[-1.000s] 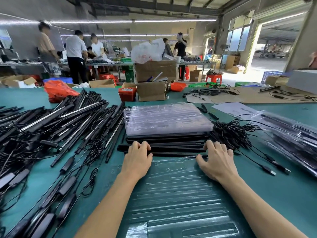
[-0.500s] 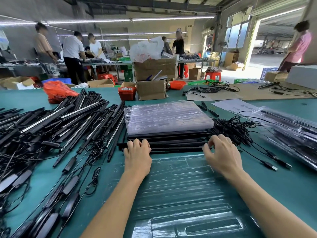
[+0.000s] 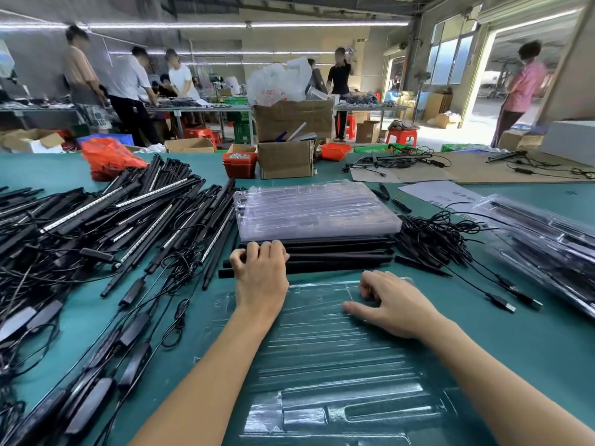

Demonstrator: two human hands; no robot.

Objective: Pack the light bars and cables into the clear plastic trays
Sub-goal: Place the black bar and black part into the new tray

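Green tabletop (image 3: 531, 342): bars (image 3: 96, 226) heaped at left, cables (image 3: 431, 239) tangled at right; left hand (image 3: 260, 272) grips a bar (image 3: 338, 262), right hand (image 3: 396, 304), fingers loosely curled, rests on the tray (image 3: 322, 349).

Two bare forearms, no sleeves in view. Left hand (image 3: 260, 278) and right hand (image 3: 394, 304) bare: no gloves, rings, watch.

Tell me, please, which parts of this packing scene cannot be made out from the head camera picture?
Head view only:
- Left hand: its fingertips curl over the black light bars, so its grip on one is hidden.
- Right hand: its palm side faces the clear tray; anything under it is hidden.
- Stacked clear trays: glare blurs their contents.
- Paper sheet: print too small.
- Near tray edge: cut off by the bottom frame.
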